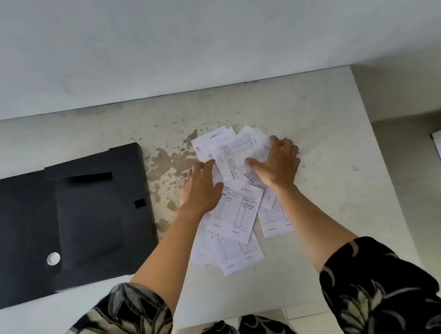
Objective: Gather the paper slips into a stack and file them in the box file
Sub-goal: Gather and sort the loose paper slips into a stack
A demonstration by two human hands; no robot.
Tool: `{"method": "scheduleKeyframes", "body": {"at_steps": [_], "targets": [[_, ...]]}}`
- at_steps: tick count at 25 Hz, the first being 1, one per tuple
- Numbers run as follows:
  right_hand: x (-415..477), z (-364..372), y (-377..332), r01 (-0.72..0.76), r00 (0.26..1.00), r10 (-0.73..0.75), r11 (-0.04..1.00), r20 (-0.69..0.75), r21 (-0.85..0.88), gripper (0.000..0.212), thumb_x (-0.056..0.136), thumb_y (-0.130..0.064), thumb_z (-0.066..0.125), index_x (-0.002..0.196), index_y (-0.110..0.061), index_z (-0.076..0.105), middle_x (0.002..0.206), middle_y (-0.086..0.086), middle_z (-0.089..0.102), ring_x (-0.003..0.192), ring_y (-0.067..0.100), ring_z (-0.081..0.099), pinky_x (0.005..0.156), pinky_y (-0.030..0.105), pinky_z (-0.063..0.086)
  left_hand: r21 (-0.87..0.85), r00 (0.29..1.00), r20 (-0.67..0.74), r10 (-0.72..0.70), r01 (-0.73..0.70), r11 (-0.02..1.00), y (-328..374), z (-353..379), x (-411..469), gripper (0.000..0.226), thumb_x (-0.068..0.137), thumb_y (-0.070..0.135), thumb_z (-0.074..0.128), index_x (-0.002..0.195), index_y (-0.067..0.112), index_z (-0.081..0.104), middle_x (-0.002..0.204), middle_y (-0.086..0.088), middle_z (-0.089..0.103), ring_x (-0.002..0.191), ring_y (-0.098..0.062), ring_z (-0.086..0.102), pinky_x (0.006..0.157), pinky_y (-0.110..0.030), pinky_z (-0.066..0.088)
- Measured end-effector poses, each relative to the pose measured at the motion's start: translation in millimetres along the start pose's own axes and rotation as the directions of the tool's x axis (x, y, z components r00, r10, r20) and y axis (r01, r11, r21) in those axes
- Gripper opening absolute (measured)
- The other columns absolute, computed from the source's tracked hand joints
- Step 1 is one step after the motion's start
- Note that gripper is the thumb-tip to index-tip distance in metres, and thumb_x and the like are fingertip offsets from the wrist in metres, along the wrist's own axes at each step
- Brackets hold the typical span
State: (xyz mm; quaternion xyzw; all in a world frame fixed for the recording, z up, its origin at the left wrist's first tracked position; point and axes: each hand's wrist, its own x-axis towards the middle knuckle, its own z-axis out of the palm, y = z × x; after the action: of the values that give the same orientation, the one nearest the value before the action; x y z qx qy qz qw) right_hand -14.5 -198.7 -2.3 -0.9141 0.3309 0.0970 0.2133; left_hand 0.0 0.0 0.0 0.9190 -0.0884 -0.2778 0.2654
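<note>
Several slips: printed paper slips (238,212) lie fanned and overlapping on the pale table (325,152), a loose heap just right of the box file, not yet squared into a stack.
Box file: black box file (60,223) lies open and flat on the table, well left of the heap, with a stained patch of tabletop between the two.
Left hand: left hand (202,187) lies flat, fingers spread, palm down on the heap's edge nearest the box file; it presses rather than grips.
Right hand: right hand (278,163) rests on the heap's far-right part, fingers curled over the top slips; whether any slip is pinched underneath cannot be told from this angle.
Handling: thin, light and limp, the slips probably slide easily over each other and over the smooth table, and bend or crease if pushed hard.
Where to hold: best swept inward from both outer edges with flat palms, then pinched along the long sides once the edges line up.
Risk: the slips nearest the body lie outside both hands and could be left behind.
</note>
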Motion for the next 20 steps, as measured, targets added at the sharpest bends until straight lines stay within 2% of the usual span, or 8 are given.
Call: {"method": "scheduleKeyframes", "body": {"at_steps": [2,5,10,13,15,17,18,20], "targets": [[5,-2,-6,-0.053,0.998,0.052,0.998,0.029,0.033,0.083,0.068,-0.053,0.084,0.135,-0.016,0.051,0.138,0.012,0.050,0.130,0.034,0.043,0.101,0.047,0.040,0.139,1.000,-0.010,0.014,-0.012,0.990,-3,-1,3,0.058,0.092,0.032,0.066,0.146,0.020,0.050,0.146,-0.007,0.040,0.135,-0.028,0.040,0.104,-0.050,0.046],[16,-4,-9,-0.144,0.987,0.133,0.982,0.092,0.123,0.081,0.062,-0.044,0.089,0.129,-0.017,0.053,0.131,0.006,0.059,0.127,0.032,0.049,0.100,0.045,0.040,0.202,0.999,0.001,0.033,-0.032,0.979,-7,-1,2,0.055,0.091,0.036,0.067,0.143,0.021,0.054,0.146,-0.004,0.039,0.135,-0.026,0.041,0.101,-0.049,0.049],[21,2,-10,-0.156,0.982,0.139,0.978,0.130,0.137,0.062,0.061,-0.046,0.088,0.109,-0.015,0.064,0.113,0.006,0.066,0.112,0.031,0.059,0.094,0.047,0.050,0.141,0.999,-0.003,0.050,-0.050,0.989,-12,-3,1,0.056,0.091,0.036,0.068,0.144,0.023,0.055,0.147,0.000,0.041,0.135,-0.023,0.042,0.100,-0.047,0.050],[14,-1,-4,-0.160,0.985,0.126,0.911,0.114,0.380,0.040,0.067,-0.030,0.088,0.093,-0.012,0.063,0.090,0.000,0.069,0.086,0.026,0.069,0.073,0.038,0.057,0.031,0.999,-0.030,0.017,-0.016,0.999,-13,-1,5,0.051,0.091,0.031,0.070,0.139,0.016,0.060,0.141,-0.001,0.047,0.129,-0.022,0.048,0.096,-0.045,0.052],[6,-6,2,-0.258,0.966,0.189,0.735,0.176,0.627,0.040,0.069,-0.016,0.090,0.102,-0.010,0.070,0.097,0.001,0.075,0.090,0.024,0.073,0.074,0.038,0.062,-0.143,0.987,-0.161,-0.025,0.002,0.990,-9,0,5,0.035,0.090,0.024,0.071,0.124,0.013,0.066,0.123,-0.004,0.060,0.110,-0.023,0.061,0.086,-0.045,0.057],[-7,-7,4,-0.376,0.925,0.235,0.443,0.300,0.813,0.043,0.073,-0.005,0.089,0.112,-0.006,0.072,0.106,0.006,0.078,0.099,0.026,0.076,0.072,0.035,0.064,-0.332,0.956,-0.227,-0.188,0.105,0.937,3,-2,0,0.018,0.091,0.029,0.070,0.100,0.014,0.068,0.095,-0.002,0.070,0.083,-0.019,0.067,0.072,-0.038,0.058],[-15,-5,4,-0.421,0.902,0.233,0.302,0.363,0.855,0.042,0.075,-0.002,0.087,0.115,-0.005,0.072,0.109,0.009,0.078,0.102,0.029,0.075,0.067,0.033,0.063,-0.462,0.947,-0.131,-0.292,0.203,0.864,12,-3,-1,0.024,0.091,0.038,0.069,0.095,0.014,0.068,0.088,-0.002,0.072,0.077,-0.017,0.067,0.069,-0.034,0.057],[-30,0,1,-0.466,0.876,0.200,0.125,0.438,0.876,0.042,0.076,-0.005,0.087,0.115,-0.009,0.073,0.111,0.011,0.079,0.100,0.032,0.073,0.062,0.033,0.054,-0.706,0.909,0.202,-0.364,0.393,0.589,28,-4,-1,0.041,0.089,0.052,0.069,0.102,0.014,0.070,0.092,-0.005,0.076,0.081,-0.019,0.071,0.073,-0.035,0.058]]}}
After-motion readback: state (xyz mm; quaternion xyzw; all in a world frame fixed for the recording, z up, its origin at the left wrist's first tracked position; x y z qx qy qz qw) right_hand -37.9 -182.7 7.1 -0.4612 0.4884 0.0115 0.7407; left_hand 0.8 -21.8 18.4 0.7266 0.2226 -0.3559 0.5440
